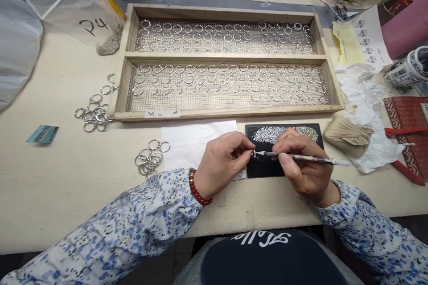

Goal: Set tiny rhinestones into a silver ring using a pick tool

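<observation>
My left hand [224, 156] pinches a small silver ring [254, 153] between thumb and fingertips, over the left part of a black tray [267, 170]. My right hand [302, 164] grips a thin pencil-like stick [310, 158] with a pale pointed tip, which meets the ring or comes very close to it. Tiny shiny rhinestones [272, 133] are spread along the far side of the black tray. Beneath my left hand lies a white paper sheet [187, 136], with a heap of silver rings [149, 158] at its left edge.
A wooden mesh frame [227, 58] holding rows of rings stands behind my hands. More loose rings [95, 113] lie by its left corner. At right are a beige cloth bundle [349, 136], crumpled tissue [381, 151] and red-handled pliers [408, 173]. A plastic bag [76, 13] stands back left.
</observation>
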`<state>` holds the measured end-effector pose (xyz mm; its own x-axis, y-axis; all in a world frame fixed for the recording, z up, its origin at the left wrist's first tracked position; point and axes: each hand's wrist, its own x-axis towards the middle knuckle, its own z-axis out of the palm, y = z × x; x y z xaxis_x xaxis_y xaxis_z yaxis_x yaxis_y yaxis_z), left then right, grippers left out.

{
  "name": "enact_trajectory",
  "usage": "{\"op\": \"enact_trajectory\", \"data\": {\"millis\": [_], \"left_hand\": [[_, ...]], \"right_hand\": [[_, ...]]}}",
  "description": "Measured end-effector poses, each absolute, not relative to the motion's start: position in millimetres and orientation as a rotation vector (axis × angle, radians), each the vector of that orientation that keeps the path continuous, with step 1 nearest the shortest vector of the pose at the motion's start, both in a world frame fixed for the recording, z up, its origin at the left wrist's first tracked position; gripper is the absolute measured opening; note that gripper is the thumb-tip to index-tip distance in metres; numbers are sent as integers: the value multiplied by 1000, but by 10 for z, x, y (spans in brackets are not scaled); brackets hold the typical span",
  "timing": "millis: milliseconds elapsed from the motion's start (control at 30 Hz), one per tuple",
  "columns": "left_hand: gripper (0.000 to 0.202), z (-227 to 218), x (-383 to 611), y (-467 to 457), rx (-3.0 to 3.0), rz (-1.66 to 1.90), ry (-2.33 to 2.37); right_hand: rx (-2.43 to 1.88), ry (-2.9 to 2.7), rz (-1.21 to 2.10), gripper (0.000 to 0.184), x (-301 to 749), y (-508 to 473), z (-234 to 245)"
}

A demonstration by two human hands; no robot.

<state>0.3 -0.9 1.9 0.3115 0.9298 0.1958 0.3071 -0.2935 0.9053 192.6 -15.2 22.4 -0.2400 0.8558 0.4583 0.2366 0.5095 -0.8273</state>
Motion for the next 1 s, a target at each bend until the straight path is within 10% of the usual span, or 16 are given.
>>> {"op": "enact_trajectory", "data": {"millis": [1000], "left_hand": [[13,47,-3,-7,1767,965,1122]], "right_hand": [[-1056,-1734,639,16,1974,-131,197]]}}
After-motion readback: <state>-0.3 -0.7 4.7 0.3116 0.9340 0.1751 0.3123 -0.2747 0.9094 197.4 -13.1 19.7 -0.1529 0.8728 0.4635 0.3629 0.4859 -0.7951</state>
